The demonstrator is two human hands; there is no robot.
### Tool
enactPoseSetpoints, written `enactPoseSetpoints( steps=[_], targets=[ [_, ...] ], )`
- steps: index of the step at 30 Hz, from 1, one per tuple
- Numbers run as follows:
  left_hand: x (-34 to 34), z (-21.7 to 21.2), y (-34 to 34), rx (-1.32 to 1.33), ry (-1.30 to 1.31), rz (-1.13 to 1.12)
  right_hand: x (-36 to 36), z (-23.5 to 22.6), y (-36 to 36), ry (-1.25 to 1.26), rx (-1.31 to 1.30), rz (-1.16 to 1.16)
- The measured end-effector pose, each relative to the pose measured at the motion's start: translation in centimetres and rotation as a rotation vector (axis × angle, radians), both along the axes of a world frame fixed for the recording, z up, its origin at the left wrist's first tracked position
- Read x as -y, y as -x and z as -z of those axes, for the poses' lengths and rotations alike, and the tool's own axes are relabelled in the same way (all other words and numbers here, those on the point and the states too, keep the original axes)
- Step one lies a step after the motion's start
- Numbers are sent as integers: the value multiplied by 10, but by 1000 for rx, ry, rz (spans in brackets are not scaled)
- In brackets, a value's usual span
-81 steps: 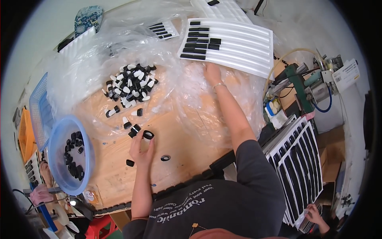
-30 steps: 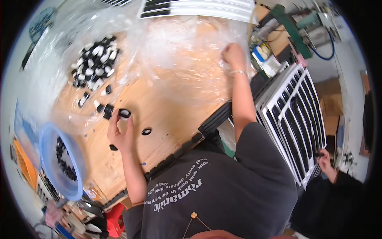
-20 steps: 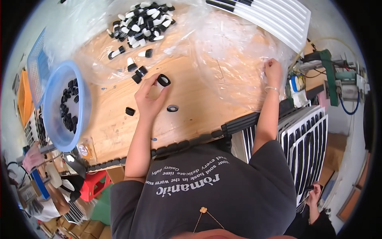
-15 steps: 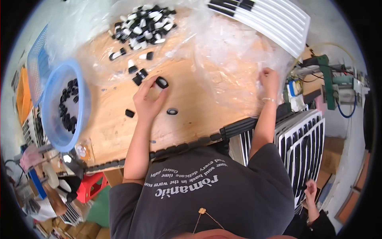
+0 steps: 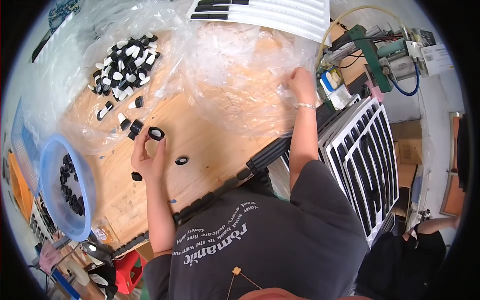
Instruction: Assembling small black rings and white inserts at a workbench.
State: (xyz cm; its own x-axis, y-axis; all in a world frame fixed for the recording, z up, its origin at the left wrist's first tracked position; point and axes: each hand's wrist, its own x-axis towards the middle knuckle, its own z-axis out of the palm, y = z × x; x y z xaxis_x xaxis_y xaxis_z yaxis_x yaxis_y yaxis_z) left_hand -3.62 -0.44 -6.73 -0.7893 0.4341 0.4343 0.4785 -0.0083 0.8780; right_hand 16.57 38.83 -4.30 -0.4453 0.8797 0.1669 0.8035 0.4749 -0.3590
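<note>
My left hand [image 5: 146, 159] pinches a black round cap [image 5: 156, 133] between thumb and fingers, its pale opening facing up. On the wooden table, a black ring with a pale centre [image 5: 182, 160] lies to the right of that hand, and a small black piece [image 5: 136, 176] lies to its left. Just beyond my fingers are a few loose black pieces [image 5: 135, 127]. My right hand [image 5: 301, 82] is closed over the crumpled clear plastic sheet [image 5: 240, 95] at the right; what its fingers hold, if anything, is too small to make out.
A heap of black-and-white pieces [image 5: 125, 67] lies on plastic at the far left. The blue basin [image 5: 91, 200] holds black pieces. A white ridged tray [image 5: 280, 17] is at the back, stacked trays [image 5: 345, 165] and a green device [image 5: 367, 55] at right. Another person's arm [image 5: 437, 226] shows behind.
The view has turned, shifting the table leftward. My left hand still holds the black cap; my right hand stays closed over the plastic. The other person at the right has moved.
</note>
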Motion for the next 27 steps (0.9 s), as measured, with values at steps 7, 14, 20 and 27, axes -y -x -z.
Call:
enactPoseSetpoints(
  steps=[7, 14, 20, 27],
  targets=[
    [-1, 3, 1, -9, 11, -26, -10, 30, 1, -27, 49, -38],
    [0, 1, 0, 5, -152, -64, 92, -47, 75, 437, -864, -498],
    [1, 0, -8, 349, -426, -59, 238, -48, 121, 566, -500, -1108],
    [-8, -13, -29, 295, -524, 2, 272, -34, 123, 366, -750, -1069]
  ],
)
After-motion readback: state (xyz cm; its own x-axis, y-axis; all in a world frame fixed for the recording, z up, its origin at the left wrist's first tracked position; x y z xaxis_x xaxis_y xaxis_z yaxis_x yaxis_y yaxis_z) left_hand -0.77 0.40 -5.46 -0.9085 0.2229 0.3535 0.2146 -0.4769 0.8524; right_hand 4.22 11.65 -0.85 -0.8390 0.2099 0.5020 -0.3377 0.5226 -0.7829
